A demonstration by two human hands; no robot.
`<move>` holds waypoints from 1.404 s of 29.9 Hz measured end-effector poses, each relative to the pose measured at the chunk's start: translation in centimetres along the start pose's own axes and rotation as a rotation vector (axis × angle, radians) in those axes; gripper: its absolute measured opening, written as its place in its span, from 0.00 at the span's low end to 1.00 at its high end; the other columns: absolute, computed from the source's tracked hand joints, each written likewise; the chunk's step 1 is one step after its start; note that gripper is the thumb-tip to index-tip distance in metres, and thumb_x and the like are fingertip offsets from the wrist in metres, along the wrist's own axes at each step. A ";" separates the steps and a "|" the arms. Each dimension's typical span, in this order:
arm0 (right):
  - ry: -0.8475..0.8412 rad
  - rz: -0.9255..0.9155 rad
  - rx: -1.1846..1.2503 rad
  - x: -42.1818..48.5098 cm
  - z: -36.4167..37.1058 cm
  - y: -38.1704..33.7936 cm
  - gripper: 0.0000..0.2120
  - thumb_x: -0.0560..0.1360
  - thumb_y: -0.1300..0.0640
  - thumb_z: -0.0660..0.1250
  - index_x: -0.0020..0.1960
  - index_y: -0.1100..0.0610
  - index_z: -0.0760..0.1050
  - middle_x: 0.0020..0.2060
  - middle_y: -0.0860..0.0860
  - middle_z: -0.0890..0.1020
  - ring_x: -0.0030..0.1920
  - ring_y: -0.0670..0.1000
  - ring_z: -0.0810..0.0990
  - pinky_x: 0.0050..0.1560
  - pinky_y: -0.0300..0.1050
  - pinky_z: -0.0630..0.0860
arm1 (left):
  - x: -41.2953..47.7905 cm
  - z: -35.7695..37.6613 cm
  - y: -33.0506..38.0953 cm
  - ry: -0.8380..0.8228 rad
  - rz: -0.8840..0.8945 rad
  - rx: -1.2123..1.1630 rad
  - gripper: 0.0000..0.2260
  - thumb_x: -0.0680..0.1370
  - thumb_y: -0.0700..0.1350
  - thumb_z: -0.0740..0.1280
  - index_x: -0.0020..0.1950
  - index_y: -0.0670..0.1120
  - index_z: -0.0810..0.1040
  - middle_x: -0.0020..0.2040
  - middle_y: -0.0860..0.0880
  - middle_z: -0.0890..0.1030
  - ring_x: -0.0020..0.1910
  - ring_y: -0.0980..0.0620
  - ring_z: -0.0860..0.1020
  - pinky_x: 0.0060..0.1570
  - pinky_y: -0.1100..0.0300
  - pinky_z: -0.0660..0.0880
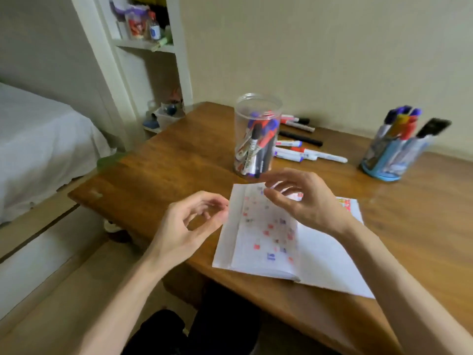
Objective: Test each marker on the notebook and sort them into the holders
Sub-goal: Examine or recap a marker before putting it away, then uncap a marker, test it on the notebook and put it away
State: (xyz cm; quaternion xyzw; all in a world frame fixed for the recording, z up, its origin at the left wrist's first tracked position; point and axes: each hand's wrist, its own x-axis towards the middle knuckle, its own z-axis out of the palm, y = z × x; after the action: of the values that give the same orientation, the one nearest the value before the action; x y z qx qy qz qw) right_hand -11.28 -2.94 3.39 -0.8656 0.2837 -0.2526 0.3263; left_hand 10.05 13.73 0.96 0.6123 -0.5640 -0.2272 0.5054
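Loose markers — long axes left-right; jarred markers — near-upright

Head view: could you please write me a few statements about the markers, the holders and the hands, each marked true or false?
1. The clear jar holds markers. True.
2. The notebook is closed. False: it lies open, with coloured marks on its page.
3. Loose markers lie on the table between the jar and the blue holder. True.
4. The right hand grips a marker. False: it holds nothing and is above the notebook.
5. The blue holder is empty. False: markers stand in it.
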 end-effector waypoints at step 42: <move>0.437 0.331 -0.039 -6.5 -6.2 10.4 0.15 0.80 0.50 0.73 0.65 0.51 0.79 0.50 0.45 0.84 0.49 0.41 0.84 0.45 0.35 0.83 | 17.9 20.5 1.4 -0.187 0.251 0.365 0.09 0.79 0.45 0.73 0.59 0.51 0.83 0.55 0.58 0.80 0.53 0.62 0.77 0.51 0.72 0.70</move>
State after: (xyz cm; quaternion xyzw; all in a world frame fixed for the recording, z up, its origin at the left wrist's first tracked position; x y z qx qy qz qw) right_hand -23.13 -7.76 -1.52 -0.7386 0.4897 -0.3710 0.2776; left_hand -3.35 -9.98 -0.48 0.5950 -0.7116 -0.1127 0.3563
